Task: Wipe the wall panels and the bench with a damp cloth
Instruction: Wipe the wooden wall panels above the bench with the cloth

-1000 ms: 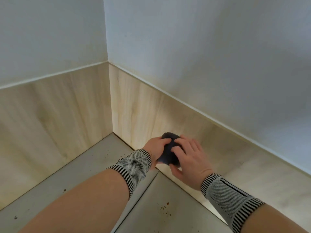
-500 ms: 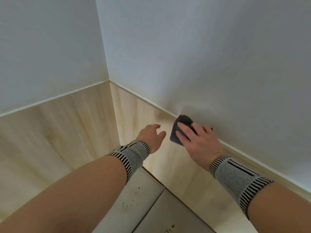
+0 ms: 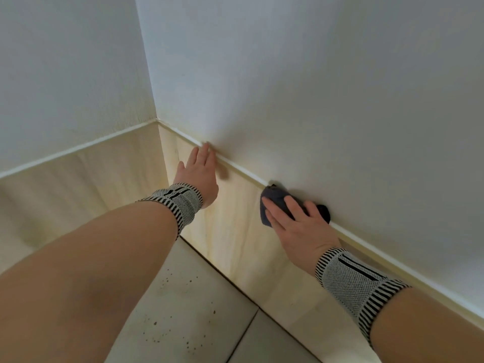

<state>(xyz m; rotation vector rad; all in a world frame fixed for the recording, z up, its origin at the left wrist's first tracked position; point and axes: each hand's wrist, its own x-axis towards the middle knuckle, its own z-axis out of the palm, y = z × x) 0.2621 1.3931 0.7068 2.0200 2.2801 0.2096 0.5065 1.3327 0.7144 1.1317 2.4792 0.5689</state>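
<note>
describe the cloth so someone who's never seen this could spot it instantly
Start at the corner where the two walls meet, then follow the pale trim strip along the right-hand wall. The cloth sits on that strip, pressed flat under the right hand. It is the only dark, blue-grey thing against the white and light wood.

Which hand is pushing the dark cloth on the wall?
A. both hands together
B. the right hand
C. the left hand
B: the right hand presses flat fingers on the dark cloth at the panel's top trim, while the left hand rests bare against the wall panel, apart from the cloth.
</note>
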